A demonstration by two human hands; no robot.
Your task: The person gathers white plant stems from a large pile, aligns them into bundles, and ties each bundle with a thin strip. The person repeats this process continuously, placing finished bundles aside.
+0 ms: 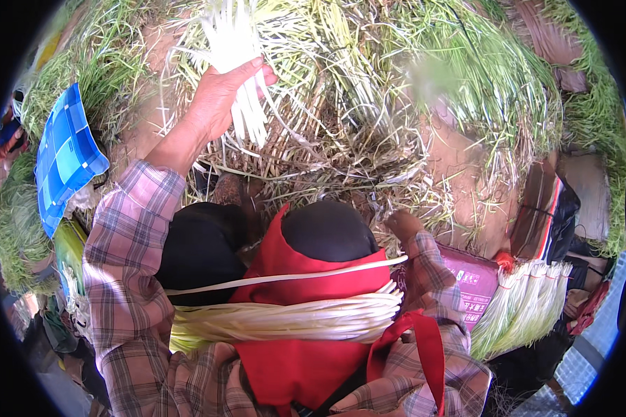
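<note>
My left hand (221,96) is raised over the plant heap, closed around a bunch of pale, leek-like stalks (248,112). Sunlight washes out the bunch's upper part. Low beside my knee, my right hand (404,225) is close to dry leaf litter (383,206); shade hides its fingers, and whether it grips anything is unclear. Across the red apron (297,367) on my lap lies a thick sheaf of whitish-yellow stalks (292,320), their white ends towards the right. One single stalk (292,279) lies apart from it, nearer my knees.
A heap of loose stalks and withered leaves (318,114) covers the soil ahead. Green plants (480,68) spread at the right. Tied bundles (524,302) rest by a purple printed sack (472,281). A blue checked pad (68,156) stands left. Another person (10,135) shows at the left rim.
</note>
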